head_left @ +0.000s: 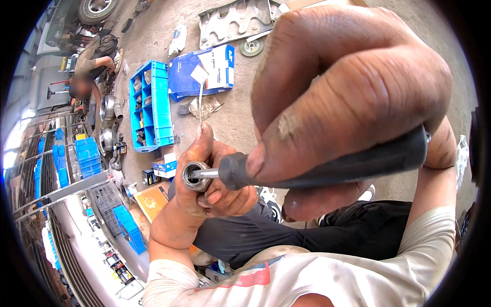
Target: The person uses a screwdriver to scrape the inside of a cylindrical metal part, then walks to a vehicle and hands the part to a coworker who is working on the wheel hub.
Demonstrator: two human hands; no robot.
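My left hand (212,176) grips a small metal cylindrical part (194,176) with its open end facing left. My right hand (348,87), very close to the camera, holds a black-handled screwdriver (327,166) whose metal shaft pokes into the opening of the part. Both hands are greasy. My dark trousers and a pale shirt sleeve fill the lower frame.
On the concrete floor lie a blue compartment bin (153,105), a blue and white carton (204,71), a metal plate (235,20), a grinding disc (252,47) and small boxes (164,166). Another person (92,66) crouches at the far left. Blue crates (88,156) and a metal rack stand left.
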